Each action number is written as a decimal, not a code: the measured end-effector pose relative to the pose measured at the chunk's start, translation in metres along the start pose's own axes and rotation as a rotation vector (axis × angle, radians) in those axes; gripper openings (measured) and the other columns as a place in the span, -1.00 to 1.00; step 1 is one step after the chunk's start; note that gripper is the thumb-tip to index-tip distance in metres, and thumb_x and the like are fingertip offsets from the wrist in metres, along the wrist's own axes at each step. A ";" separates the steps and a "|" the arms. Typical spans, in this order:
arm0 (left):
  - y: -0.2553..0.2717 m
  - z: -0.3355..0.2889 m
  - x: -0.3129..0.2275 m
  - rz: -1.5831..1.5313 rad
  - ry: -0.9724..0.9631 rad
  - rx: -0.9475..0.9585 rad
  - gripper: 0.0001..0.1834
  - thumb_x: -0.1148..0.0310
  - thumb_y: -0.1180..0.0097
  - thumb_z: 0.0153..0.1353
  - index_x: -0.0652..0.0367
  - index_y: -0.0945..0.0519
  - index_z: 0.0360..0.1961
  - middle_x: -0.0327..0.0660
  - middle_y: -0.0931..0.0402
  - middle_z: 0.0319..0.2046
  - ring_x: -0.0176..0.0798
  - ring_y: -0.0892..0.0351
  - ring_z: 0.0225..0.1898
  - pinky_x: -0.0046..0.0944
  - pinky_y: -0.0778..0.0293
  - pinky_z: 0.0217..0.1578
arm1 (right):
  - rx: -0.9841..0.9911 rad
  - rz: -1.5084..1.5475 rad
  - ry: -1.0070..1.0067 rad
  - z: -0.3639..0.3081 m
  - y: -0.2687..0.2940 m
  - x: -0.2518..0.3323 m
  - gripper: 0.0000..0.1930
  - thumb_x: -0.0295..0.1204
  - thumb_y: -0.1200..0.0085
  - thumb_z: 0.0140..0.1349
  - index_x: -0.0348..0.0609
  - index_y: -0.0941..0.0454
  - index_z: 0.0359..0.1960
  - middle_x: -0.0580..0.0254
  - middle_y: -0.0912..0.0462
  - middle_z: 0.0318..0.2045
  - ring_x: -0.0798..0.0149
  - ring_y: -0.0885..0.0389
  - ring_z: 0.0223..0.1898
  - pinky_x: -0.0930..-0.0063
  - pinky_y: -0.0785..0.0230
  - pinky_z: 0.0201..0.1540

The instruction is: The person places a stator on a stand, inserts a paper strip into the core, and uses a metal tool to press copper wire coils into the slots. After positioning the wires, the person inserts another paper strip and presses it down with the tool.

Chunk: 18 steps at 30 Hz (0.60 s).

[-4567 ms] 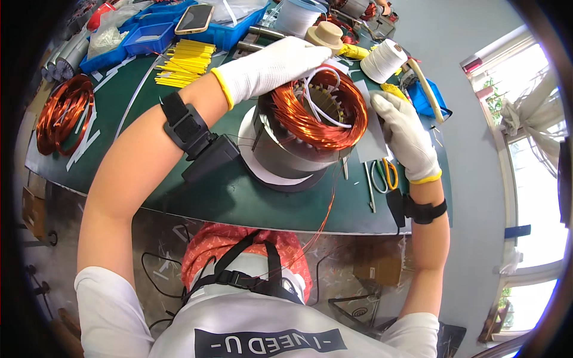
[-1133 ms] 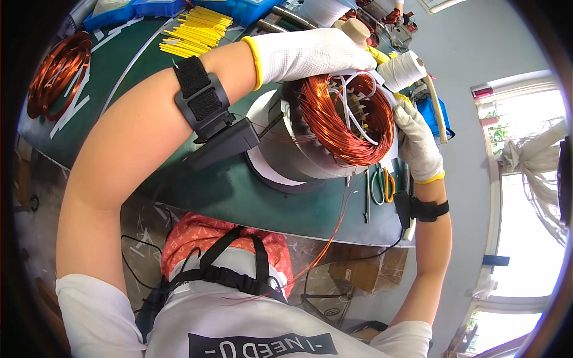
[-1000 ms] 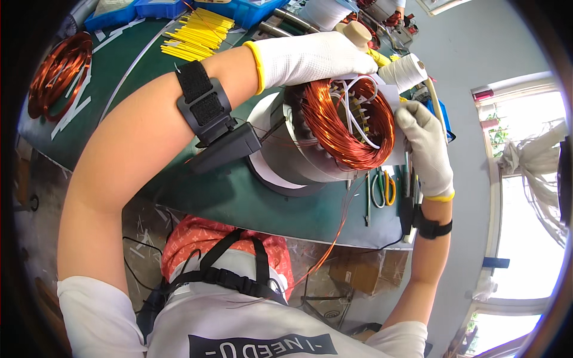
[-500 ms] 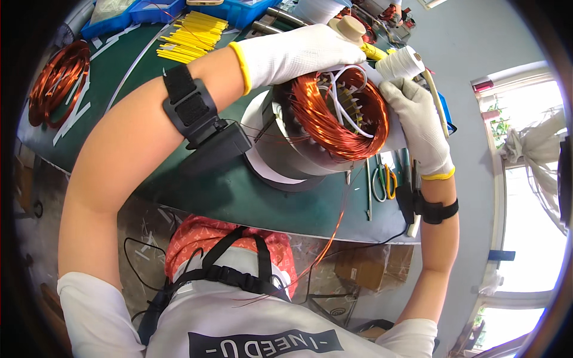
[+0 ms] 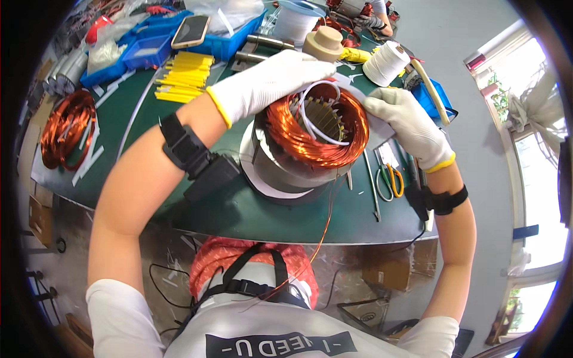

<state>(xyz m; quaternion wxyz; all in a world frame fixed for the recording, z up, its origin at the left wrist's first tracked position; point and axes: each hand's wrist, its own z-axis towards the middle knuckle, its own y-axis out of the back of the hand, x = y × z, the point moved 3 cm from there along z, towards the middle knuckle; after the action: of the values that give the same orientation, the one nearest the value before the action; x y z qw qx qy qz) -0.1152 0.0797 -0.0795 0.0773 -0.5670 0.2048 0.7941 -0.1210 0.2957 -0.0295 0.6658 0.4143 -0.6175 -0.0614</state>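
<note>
copper coil [image 5: 287,132], already seated in a metal drum [image 5: 280,172] on the worktop [image 5: 239,222], leads [image 5: 327,222] loose; i log left hand [image 5: 285,71] outstretched at its far edge, grip unclear, right hand [image 5: 410,122] pinching a pale sheet [image 5: 378,132].

Phone [image 5: 191,31] atop blue trays [image 5: 224,49], yellow sticks [image 5: 182,77] nearby, gathered curtain [image 5: 533,112] at the window [image 5: 542,200].
</note>
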 end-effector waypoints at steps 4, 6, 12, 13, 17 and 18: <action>-0.001 0.003 -0.004 -0.119 0.144 -0.007 -0.62 0.16 -0.04 0.37 0.28 -0.61 -0.03 -0.24 -0.61 -0.15 -0.45 -0.55 -0.12 -0.40 -0.47 -0.03 | -0.062 -0.125 0.116 0.005 -0.005 0.009 -0.68 -0.25 0.01 0.31 -0.33 -0.54 -0.38 0.22 -0.62 -0.56 0.40 -0.62 -0.60 0.54 -0.47 -0.49; -0.003 0.005 -0.004 -0.121 0.175 -0.029 -0.64 0.17 -0.07 0.36 0.27 -0.61 -0.05 -0.27 -0.61 -0.16 -0.47 -0.55 -0.14 -0.41 -0.49 -0.07 | -0.088 -0.097 0.120 0.002 -0.002 0.008 -0.67 -0.24 0.01 0.31 -0.33 -0.54 -0.39 0.19 -0.63 -0.55 0.38 -0.62 -0.60 0.52 -0.48 -0.49; -0.001 0.002 -0.001 -0.099 0.224 -0.062 -0.64 0.14 -0.07 0.37 0.24 -0.60 -0.07 -0.30 -0.60 -0.17 -0.46 -0.54 -0.18 -0.41 -0.48 -0.10 | -0.125 -0.294 0.267 -0.001 0.011 0.003 -0.69 -0.24 0.06 0.31 -0.29 -0.54 -0.28 0.13 -0.65 -0.42 0.32 -0.64 -0.37 0.46 -0.50 -0.27; 0.001 -0.002 0.002 -0.142 0.218 -0.051 -0.63 0.13 -0.05 0.38 0.23 -0.59 -0.05 -0.30 -0.60 -0.15 -0.46 -0.53 -0.14 -0.40 -0.47 -0.07 | -0.171 -0.208 0.120 -0.013 0.021 0.005 -0.72 -0.26 0.06 0.30 -0.25 -0.54 -0.23 0.18 -0.64 -0.36 0.35 -0.62 -0.34 0.45 -0.49 -0.25; -0.011 -0.005 -0.005 -0.121 0.191 -0.130 -0.60 0.12 -0.04 0.38 0.25 -0.57 0.00 -0.30 -0.59 -0.13 -0.47 -0.52 -0.13 -0.40 -0.46 -0.07 | -0.166 0.083 0.057 -0.049 0.061 -0.038 -0.73 -0.35 -0.08 0.26 -0.37 -0.56 -0.19 0.27 -0.64 -0.37 0.47 -0.58 -0.35 0.55 -0.47 -0.25; -0.009 -0.007 -0.003 -0.121 0.206 -0.141 -0.58 0.11 -0.03 0.38 0.26 -0.57 0.00 -0.30 -0.58 -0.13 -0.47 -0.52 -0.14 -0.40 -0.46 -0.07 | -0.166 0.073 0.009 -0.049 0.053 -0.043 -0.73 -0.34 -0.12 0.24 -0.35 -0.58 -0.20 0.28 -0.64 -0.36 0.49 -0.57 -0.34 0.57 -0.46 -0.23</action>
<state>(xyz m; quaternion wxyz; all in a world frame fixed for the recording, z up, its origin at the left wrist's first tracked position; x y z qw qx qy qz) -0.1044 0.0855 -0.0806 0.0636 -0.6609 0.1210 0.7379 -0.1105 0.3789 -0.0238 0.7024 0.3351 -0.6221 -0.0860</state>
